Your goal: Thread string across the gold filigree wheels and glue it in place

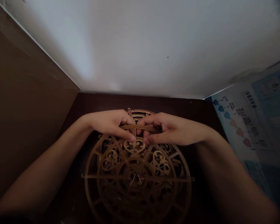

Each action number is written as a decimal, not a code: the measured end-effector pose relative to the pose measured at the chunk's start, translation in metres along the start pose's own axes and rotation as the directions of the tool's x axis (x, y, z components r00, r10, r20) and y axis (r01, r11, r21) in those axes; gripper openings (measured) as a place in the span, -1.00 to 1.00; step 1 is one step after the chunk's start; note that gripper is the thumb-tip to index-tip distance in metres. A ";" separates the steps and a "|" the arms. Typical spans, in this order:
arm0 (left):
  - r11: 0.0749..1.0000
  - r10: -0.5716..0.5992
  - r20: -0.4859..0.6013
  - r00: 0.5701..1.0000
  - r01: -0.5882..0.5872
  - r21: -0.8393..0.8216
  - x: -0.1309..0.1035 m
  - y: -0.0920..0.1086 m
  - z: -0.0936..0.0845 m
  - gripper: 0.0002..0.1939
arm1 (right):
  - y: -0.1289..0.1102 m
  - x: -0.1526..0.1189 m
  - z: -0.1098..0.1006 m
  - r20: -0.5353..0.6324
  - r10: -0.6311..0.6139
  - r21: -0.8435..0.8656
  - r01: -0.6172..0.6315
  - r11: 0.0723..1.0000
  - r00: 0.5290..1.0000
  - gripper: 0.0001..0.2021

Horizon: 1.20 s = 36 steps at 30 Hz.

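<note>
Two hands, our left (112, 123) and our right (170, 127), pinch the far rim of the round openwork frame (98, 179) between thumbs and fingers, side by side.

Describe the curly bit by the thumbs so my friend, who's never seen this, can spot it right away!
Find the big round frame, then its far side, where the left hand and right hand nearly meet. The curly bit is right by both thumb tips; the other curly bits sit farther from them, off to either side.
</note>
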<state>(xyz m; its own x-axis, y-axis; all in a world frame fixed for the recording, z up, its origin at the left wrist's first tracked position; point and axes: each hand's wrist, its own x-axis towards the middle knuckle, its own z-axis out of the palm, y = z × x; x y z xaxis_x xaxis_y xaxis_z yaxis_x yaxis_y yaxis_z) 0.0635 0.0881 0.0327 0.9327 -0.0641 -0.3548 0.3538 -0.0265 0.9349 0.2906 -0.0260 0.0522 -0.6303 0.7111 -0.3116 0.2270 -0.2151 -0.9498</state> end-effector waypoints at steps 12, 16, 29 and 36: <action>0.995 0.011 0.008 1.000 -0.011 -0.096 0.002 -0.010 0.000 -0.70 | 0.003 -0.007 -0.012 -0.042 0.104 -0.159 -0.109 0.981 0.994 -0.65; 0.995 0.026 -0.003 1.000 -0.026 -0.093 0.002 -0.009 0.000 -0.53 | 0.001 -0.009 -0.010 -0.064 0.100 -0.238 -0.112 0.965 0.993 -0.62; 0.997 0.075 -0.067 0.995 -0.075 0.001 0.000 -0.002 0.001 -0.66 | -0.001 0.000 0.002 -0.156 0.048 -0.210 -0.080 0.974 0.987 -0.58; 0.985 0.067 -0.134 0.989 -0.087 -0.149 -0.005 0.000 0.002 -0.73 | -0.014 -0.008 0.000 -0.160 0.105 -0.109 -0.124 0.986 0.981 -0.57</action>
<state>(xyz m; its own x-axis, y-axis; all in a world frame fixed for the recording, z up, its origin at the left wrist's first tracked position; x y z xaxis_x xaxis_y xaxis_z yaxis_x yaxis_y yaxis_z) 0.0590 0.0863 0.0349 0.9551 0.0686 -0.2882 0.2781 0.1280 0.9520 0.2929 -0.0285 0.0677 -0.4758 0.7824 -0.4018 0.3825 -0.2273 -0.8956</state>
